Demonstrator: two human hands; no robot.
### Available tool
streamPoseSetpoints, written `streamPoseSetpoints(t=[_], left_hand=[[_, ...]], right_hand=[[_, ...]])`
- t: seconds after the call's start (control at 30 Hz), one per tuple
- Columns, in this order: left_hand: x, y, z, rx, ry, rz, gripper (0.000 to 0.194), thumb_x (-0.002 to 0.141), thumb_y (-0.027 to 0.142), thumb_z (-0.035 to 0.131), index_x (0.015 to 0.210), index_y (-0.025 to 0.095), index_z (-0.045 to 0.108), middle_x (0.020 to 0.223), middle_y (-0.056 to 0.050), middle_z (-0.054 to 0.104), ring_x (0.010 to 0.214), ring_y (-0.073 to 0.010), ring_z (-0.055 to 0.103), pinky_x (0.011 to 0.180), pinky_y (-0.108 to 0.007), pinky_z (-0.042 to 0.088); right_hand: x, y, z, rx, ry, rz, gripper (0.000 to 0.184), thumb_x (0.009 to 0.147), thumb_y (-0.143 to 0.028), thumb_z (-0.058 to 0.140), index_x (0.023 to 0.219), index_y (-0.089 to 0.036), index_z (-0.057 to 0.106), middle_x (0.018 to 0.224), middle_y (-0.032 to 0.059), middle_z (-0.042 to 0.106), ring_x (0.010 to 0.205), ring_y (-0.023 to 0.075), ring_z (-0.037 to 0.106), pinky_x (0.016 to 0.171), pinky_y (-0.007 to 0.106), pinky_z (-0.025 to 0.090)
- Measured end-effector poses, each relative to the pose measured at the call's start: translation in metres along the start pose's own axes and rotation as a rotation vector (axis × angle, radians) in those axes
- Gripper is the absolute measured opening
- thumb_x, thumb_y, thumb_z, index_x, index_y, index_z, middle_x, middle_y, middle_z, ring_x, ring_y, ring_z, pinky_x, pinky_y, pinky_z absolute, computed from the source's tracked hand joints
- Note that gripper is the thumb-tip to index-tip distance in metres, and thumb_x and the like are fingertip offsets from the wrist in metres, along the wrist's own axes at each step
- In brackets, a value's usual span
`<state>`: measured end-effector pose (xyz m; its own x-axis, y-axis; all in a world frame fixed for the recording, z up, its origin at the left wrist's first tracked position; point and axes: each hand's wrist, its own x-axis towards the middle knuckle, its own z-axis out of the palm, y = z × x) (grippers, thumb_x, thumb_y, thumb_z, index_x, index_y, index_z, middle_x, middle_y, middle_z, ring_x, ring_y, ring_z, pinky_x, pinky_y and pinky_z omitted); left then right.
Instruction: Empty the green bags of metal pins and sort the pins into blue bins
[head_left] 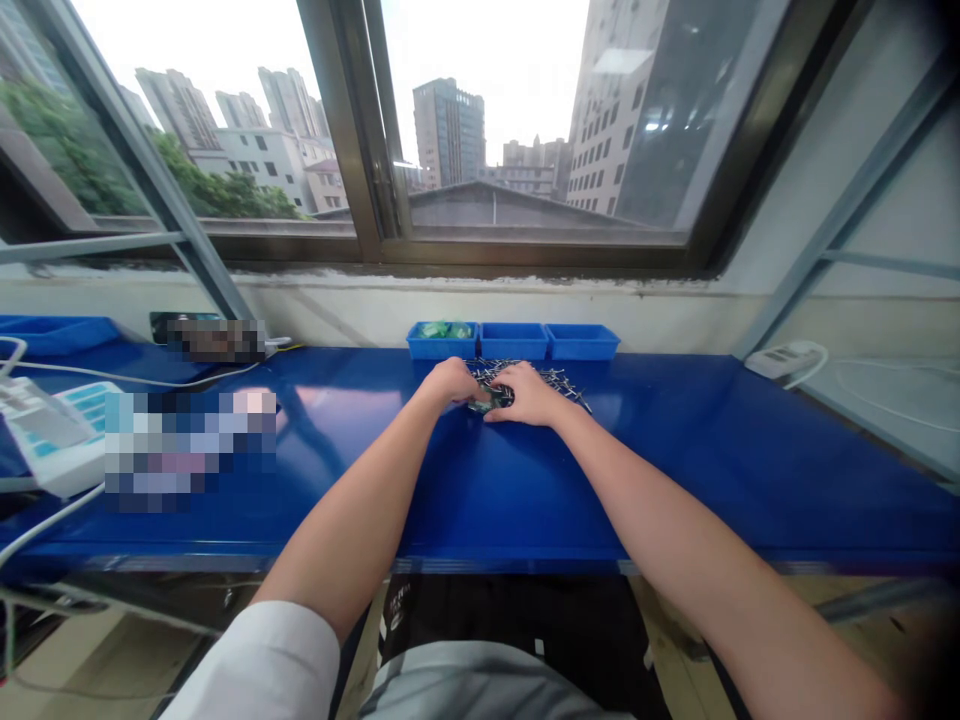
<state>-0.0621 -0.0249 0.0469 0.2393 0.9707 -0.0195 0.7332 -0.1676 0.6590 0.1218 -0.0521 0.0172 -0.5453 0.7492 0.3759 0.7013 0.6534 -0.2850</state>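
Between my two hands, low over the blue table [495, 490], is a small greenish, see-through plastic bag [481, 403]. My left hand [451, 382] is closed, its fingers curled on the bag's left side. From the right, my right hand [531, 394] curves round with thumb and fingers on the bag's other edge. Just behind and beside the hands lies a loose pile of thin metal pieces [559, 381], like screws or nails. My fingers hide part of the pile and most of the bag, so its contents cannot be made out.
Three small blue bins stand along the wall: the left bin [442, 347] holds green plastic bags, with a middle bin [514, 341] and right bin [582, 342] beside it. A power strip [784, 358] lies far right. Cables and a white-and-blue rack [64, 440] occupy the left.
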Motion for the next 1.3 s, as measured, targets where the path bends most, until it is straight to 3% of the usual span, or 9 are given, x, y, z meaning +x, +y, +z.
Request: streamPoseSetpoints(t=[0.2, 0.33, 0.5, 0.6, 0.77, 0.87, 0.97, 1.07, 1.3], left_hand=[[0.0, -0.002, -0.002, -0.227, 0.033, 0.04, 0.019, 0.048, 0.029, 0.081, 0.049, 0.017, 0.066, 0.036, 0.002, 0.043, 0.036, -0.0105, 0.038, 0.04, -0.027, 0.031], [-0.002, 0.003, 0.002, -0.398, 0.052, 0.219, 0.024, 0.054, 0.032, 0.078, 0.07, 0.015, 0.072, 0.049, 0.001, 0.053, 0.044, -0.01, 0.044, 0.046, -0.026, 0.038], [0.002, 0.005, 0.007, -0.483, 0.099, 0.451, 0.024, 0.06, 0.033, 0.075, 0.076, 0.016, 0.072, 0.069, -0.003, 0.064, 0.064, -0.0143, 0.057, 0.065, -0.03, 0.048], [0.003, 0.005, 0.011, -0.419, 0.197, 0.523, 0.017, 0.062, 0.027, 0.073, 0.076, 0.017, 0.072, 0.101, -0.008, 0.066, 0.092, -0.0202, 0.061, 0.079, -0.033, 0.049], [0.001, 0.006, 0.017, -0.33, 0.296, 0.526, 0.057, 0.065, 0.022, 0.071, 0.12, 0.018, 0.057, 0.124, -0.011, 0.058, 0.112, -0.0243, 0.054, 0.083, -0.033, 0.047], [0.0, 0.007, 0.021, -0.343, 0.319, 0.557, 0.062, 0.068, 0.024, 0.071, 0.126, 0.016, 0.049, 0.119, -0.013, 0.061, 0.11, -0.0235, 0.056, 0.084, -0.032, 0.046], [0.002, 0.007, 0.026, -0.411, 0.364, 0.57, 0.052, 0.074, 0.027, 0.066, 0.122, 0.015, 0.049, 0.091, -0.007, 0.068, 0.085, -0.0172, 0.062, 0.079, -0.03, 0.046], [0.006, 0.008, 0.027, -0.496, 0.43, 0.535, 0.047, 0.075, 0.026, 0.063, 0.118, 0.016, 0.047, 0.071, 0.001, 0.062, 0.064, -0.012, 0.058, 0.069, -0.026, 0.046], [0.006, 0.003, 0.015, -0.421, 0.681, 0.368, 0.017, 0.077, 0.026, 0.055, 0.091, 0.017, 0.058, 0.068, 0.002, 0.059, 0.059, -0.0103, 0.054, 0.064, -0.023, 0.043]], right_hand=[[-0.003, 0.0, -0.003, 0.089, 0.096, 0.133, 0.065, 0.071, -0.059, 0.064, 0.12, -0.016, 0.057, 0.114, 0.014, 0.061, 0.11, 0.031, 0.047, 0.09, 0.043, 0.04], [-0.003, 0.004, -0.004, 0.194, 0.193, 0.232, 0.06, 0.072, -0.042, 0.069, 0.124, -0.016, 0.054, 0.11, 0.0128, 0.065, 0.106, 0.0277, 0.054, 0.086, 0.04, 0.044], [-0.001, 0.006, -0.01, 0.286, 0.348, 0.251, 0.015, 0.075, -0.029, 0.065, 0.086, -0.019, 0.068, 0.083, 0.0051, 0.07, 0.078, 0.0197, 0.062, 0.075, 0.033, 0.047], [0.0, 0.008, -0.013, 0.195, 0.517, 0.183, 0.007, 0.075, -0.02, 0.061, 0.077, -0.019, 0.068, 0.085, 0.0055, 0.068, 0.085, 0.0208, 0.06, 0.082, 0.035, 0.046], [0.0, 0.011, -0.013, 0.095, 0.644, 0.083, 0.017, 0.075, -0.011, 0.053, 0.082, -0.018, 0.067, 0.106, 0.0101, 0.065, 0.105, 0.0233, 0.055, 0.095, 0.039, 0.041], [0.001, 0.01, -0.01, 0.147, 0.599, 0.108, 0.017, 0.078, -0.015, 0.053, 0.087, -0.018, 0.066, 0.101, 0.0098, 0.067, 0.099, 0.0232, 0.058, 0.09, 0.038, 0.043], [0.001, 0.008, -0.007, 0.278, 0.578, 0.2, 0.025, 0.079, -0.025, 0.057, 0.102, -0.018, 0.064, 0.085, 0.0061, 0.07, 0.079, 0.0205, 0.063, 0.077, 0.034, 0.047], [0.002, 0.006, -0.009, 0.359, 0.665, 0.276, 0.042, 0.078, -0.033, 0.059, 0.116, -0.016, 0.057, 0.076, 0.0039, 0.07, 0.072, 0.0193, 0.063, 0.075, 0.033, 0.047], [-0.001, 0.021, -0.019, 0.39, 0.869, 0.475, 0.05, 0.084, -0.059, 0.042, 0.102, -0.016, 0.06, 0.068, 0.0049, 0.067, 0.066, 0.019, 0.063, 0.07, 0.031, 0.046]])
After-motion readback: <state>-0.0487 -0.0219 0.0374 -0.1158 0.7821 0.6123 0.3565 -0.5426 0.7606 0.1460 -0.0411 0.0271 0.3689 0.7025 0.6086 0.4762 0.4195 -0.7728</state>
